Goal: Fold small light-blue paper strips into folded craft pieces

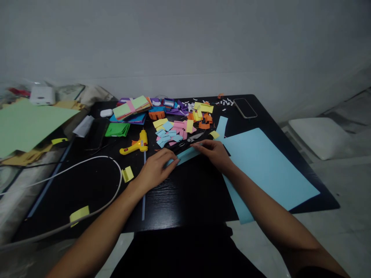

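A blue strip (pixel 188 155) is held near its ends in the grip of the left hand (pixel 158 165) and right hand (pixel 216 153), beside scissors (pixel 189 141); the surface (pixel 185 200) is overhung at its near edge by blue paper (pixel 269 170).

Well to the right of the right hand (pixel 213 153) is a white stool (pixel 314 137); ahead and right of that hand lies a phone (pixel 245 108). A white cable (pixel 121 175) loops left of the left hand (pixel 156 166); farther ahead-left sits a small white case (pixel 106 112).
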Available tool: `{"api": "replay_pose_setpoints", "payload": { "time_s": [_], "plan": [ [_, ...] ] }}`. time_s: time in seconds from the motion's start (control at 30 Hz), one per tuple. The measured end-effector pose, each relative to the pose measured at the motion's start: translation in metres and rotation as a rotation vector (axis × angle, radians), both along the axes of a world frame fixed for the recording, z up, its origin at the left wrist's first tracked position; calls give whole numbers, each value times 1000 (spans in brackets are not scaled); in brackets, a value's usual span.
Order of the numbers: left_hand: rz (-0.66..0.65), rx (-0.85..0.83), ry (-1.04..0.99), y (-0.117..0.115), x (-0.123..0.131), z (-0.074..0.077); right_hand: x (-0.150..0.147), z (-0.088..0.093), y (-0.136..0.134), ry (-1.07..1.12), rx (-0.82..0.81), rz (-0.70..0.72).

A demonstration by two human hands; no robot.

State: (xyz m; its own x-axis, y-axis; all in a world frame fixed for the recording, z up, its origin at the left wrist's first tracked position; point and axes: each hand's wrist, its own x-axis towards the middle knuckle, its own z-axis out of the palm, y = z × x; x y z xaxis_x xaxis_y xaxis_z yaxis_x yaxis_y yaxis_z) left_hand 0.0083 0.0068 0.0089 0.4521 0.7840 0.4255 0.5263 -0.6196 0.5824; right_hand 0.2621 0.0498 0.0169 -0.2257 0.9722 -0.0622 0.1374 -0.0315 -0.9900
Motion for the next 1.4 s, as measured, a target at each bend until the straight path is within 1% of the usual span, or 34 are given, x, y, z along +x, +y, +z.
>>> {"api": "replay_pose_setpoints", "payload": {
  "time_s": [0.33,0.6,0.97,1.2,1.4],
  "plan": [
    [-2,-8,-7,0,0,-1,0,2,-1,-17,0,-5],
    [4,-4,6,0,1,-1,0,-1,1,3,-7,-14],
    [7,-8,3,0,1,-2,0,0,0,0,-15,-3],
    [9,7,2,0,1,-1,0,-1,0,-10,-17,-19],
    [4,-2,3,0,0,-1,0,-1,0,17,-26,-12]
  ]
}}
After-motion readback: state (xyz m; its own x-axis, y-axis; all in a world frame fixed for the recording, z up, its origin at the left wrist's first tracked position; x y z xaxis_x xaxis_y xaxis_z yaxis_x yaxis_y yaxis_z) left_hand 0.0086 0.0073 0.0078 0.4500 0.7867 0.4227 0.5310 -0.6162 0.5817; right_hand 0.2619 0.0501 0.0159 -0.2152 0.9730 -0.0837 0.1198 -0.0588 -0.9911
